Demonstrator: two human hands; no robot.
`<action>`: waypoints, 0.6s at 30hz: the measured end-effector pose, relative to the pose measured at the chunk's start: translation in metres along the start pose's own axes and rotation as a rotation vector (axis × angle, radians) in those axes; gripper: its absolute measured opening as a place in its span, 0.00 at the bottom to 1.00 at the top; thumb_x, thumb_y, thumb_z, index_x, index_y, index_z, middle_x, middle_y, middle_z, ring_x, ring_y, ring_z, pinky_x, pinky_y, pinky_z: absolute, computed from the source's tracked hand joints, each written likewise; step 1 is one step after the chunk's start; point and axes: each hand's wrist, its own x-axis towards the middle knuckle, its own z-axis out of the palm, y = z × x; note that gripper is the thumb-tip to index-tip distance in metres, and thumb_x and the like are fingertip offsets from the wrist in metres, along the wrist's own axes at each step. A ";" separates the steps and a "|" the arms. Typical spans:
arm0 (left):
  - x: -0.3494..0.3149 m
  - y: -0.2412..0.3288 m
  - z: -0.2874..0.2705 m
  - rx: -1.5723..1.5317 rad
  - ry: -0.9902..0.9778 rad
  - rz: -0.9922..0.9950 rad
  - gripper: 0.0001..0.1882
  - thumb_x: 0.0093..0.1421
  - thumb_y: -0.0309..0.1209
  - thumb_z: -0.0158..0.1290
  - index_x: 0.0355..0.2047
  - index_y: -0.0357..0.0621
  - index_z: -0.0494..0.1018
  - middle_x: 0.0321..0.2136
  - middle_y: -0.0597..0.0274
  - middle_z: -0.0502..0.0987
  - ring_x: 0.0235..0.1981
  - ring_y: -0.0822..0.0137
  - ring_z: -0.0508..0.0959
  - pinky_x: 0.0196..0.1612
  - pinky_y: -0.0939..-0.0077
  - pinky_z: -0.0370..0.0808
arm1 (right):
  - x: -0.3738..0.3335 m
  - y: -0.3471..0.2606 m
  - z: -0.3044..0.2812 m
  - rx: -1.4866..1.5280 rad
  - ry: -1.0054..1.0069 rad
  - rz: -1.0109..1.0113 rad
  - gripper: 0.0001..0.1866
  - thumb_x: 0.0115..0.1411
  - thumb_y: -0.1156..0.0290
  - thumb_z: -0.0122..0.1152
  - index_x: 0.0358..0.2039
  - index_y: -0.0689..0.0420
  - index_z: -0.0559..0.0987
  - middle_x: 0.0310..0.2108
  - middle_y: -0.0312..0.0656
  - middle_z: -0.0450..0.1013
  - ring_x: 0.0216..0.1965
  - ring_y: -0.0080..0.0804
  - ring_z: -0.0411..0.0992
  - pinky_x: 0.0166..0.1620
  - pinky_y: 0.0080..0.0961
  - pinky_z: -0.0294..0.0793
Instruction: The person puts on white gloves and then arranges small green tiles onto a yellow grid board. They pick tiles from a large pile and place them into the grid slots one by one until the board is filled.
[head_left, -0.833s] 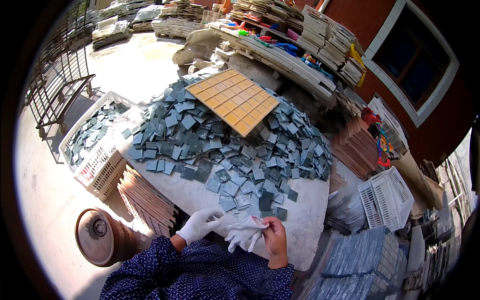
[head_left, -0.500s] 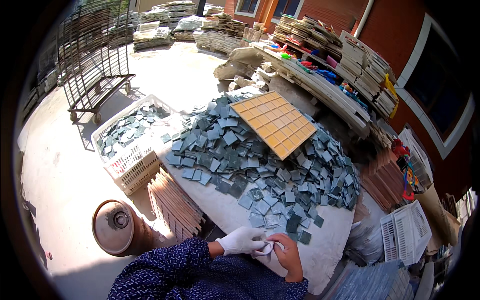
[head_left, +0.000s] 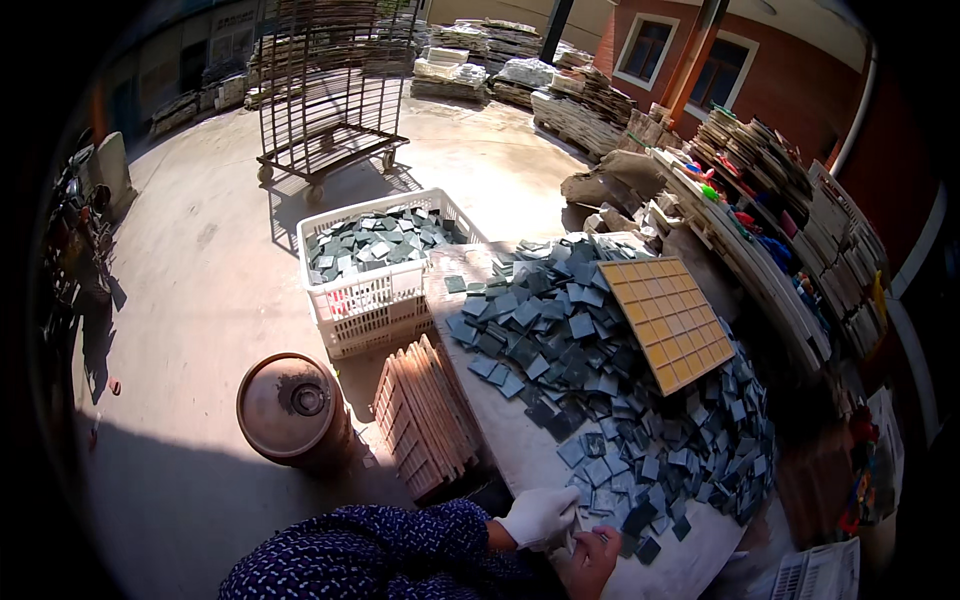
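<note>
Left of centre in the frame, upright on the ground, a rust-brown drum point(head_left: 285, 408); at upper left, a wheeled metal cage trolley point(head_left: 332, 140). Next rightward, filled with square grey-green stone tiles point(head_left: 380, 240), a slatted white plastic crate point(head_left: 372, 308), and below it, stacked on edge, brown gridded trays point(head_left: 422, 418). At bottom centre, wearing a white glove point(head_left: 535, 515), the left hand point(head_left: 541, 519) — fingers curled inward, close against the right hand point(head_left: 593, 566), bare and likewise curled. Cannot tell what either grasps — too much hidden by the fingers. Beyond both, spread over a pale tabletop point(head_left: 503, 428), a tile heap point(head_left: 600, 385). Tilted on it, right of centre, a yellow gridded mould point(head_left: 666, 325).
</note>
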 end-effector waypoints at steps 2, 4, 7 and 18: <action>-0.001 0.003 0.003 -0.227 0.135 0.003 0.09 0.60 0.35 0.48 0.38 0.47 0.73 0.27 0.52 0.78 0.30 0.48 0.77 0.33 0.61 0.74 | 0.001 -0.003 0.012 -0.012 -0.023 -0.138 0.11 0.49 0.74 0.62 0.32 0.63 0.76 0.34 0.58 0.72 0.44 0.53 0.70 0.49 0.38 0.69; -0.001 0.006 0.008 -0.515 0.210 -0.085 0.09 0.60 0.35 0.49 0.36 0.46 0.73 0.27 0.51 0.77 0.29 0.47 0.77 0.33 0.60 0.73 | -0.006 0.017 0.037 -0.137 -0.016 -0.047 0.16 0.54 0.79 0.58 0.45 0.59 0.76 0.44 0.49 0.68 0.39 0.45 0.72 0.41 0.34 0.73; 0.000 0.013 0.001 -0.515 0.278 -0.069 0.08 0.60 0.35 0.49 0.35 0.45 0.73 0.26 0.50 0.76 0.29 0.47 0.77 0.32 0.59 0.73 | -0.005 0.003 0.051 -0.202 -0.018 0.021 0.19 0.56 0.72 0.60 0.48 0.59 0.72 0.41 0.49 0.67 0.34 0.47 0.73 0.38 0.37 0.73; 0.000 -0.002 -0.010 0.143 0.234 0.450 0.04 0.58 0.34 0.52 0.33 0.52 0.72 0.22 0.64 0.72 0.24 0.55 0.74 0.31 0.57 0.69 | -0.020 0.032 0.074 -0.109 -0.506 -0.199 0.14 0.58 0.64 0.55 0.42 0.57 0.75 0.21 0.45 0.71 0.25 0.47 0.74 0.27 0.39 0.73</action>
